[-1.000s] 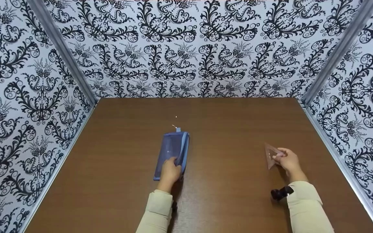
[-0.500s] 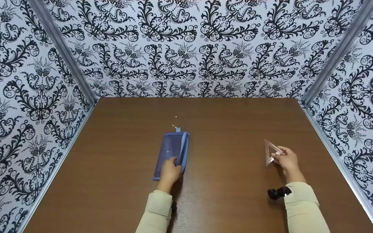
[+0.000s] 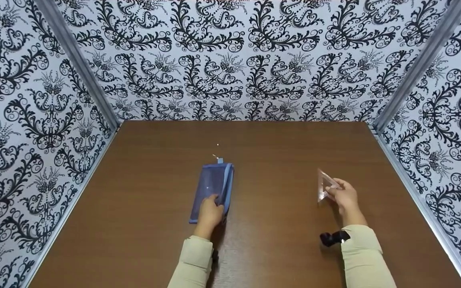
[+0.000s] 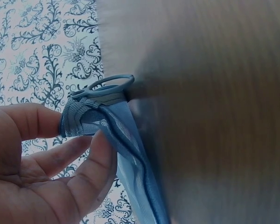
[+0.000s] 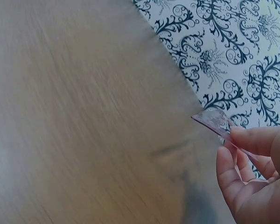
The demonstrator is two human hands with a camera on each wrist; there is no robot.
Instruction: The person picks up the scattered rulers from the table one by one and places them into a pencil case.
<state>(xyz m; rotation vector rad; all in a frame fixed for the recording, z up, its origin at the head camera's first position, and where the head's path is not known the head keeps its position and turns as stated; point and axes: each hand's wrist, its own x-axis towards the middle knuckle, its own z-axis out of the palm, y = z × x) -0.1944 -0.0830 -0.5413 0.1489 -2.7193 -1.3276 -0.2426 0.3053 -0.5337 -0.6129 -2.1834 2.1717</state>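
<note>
A blue mesh zip pouch lies left of the table's middle, its blue zip edge along the right side. My left hand grips its near end. In the left wrist view, thumb and fingers pinch the pouch's corner by the zip pull ring, and the zip side gapes a little. My right hand pinches a clear, pinkish set square above the table, well to the right of the pouch. In the right wrist view the set square sticks out past the thumb and fingertips.
The brown wooden table is bounded by patterned walls at the back and both sides, with metal corner posts. A black wrist device juts from the right sleeve.
My right hand has moved left, and slightly away from me, with the set square in it. My left hand and the pouch have stayed in place.
</note>
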